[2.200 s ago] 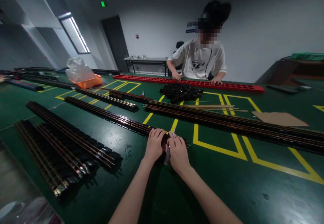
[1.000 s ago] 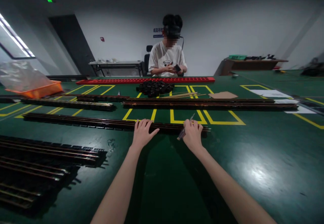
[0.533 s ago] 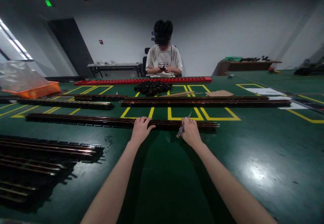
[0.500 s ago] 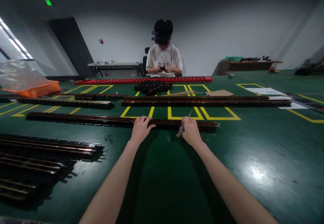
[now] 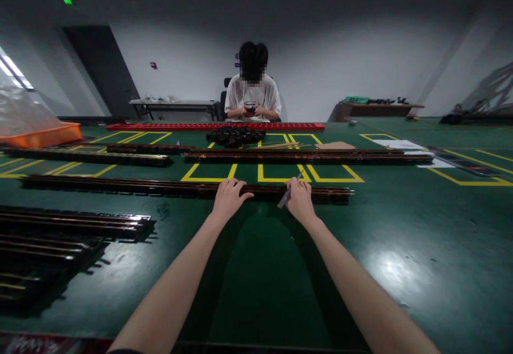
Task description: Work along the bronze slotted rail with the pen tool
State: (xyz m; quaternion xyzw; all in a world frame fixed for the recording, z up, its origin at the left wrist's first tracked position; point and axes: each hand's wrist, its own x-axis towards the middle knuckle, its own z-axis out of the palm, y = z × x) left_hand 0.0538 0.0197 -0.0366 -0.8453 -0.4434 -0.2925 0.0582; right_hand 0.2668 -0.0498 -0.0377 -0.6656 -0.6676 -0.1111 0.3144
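Observation:
A long dark rail strip (image 5: pixel 120 183) with copper-coloured lines along its length lies crosswise in front of me on the green table. My left hand (image 5: pixel 229 200) grips it near the middle, fingers over the far edge and thumb apart on the near side. Farther right, my right hand (image 5: pixel 300 198) is closed around a slim pointed tool (image 5: pixel 284 198) with a greyish, see-through handle. The tool's thin tip points up and away over the strip; whether it touches is unclear. The fingers of this hand rest at the strip, whose right end (image 5: pixel 340 196) sticks out beyond them.
More rail strips (image 5: pixel 76 223) lie at the near left, and others (image 5: pixel 304 156) farther back. Behind them are a heap of black parts (image 5: pixel 234 136), a red slotted bar (image 5: pixel 160 126) and an orange tray (image 5: pixel 48 134). A person (image 5: pixel 253 92) sits opposite, holding a small dark object.
The strip has slid to the right together with both hands. My view has shifted slightly. Both hands keep their hold.

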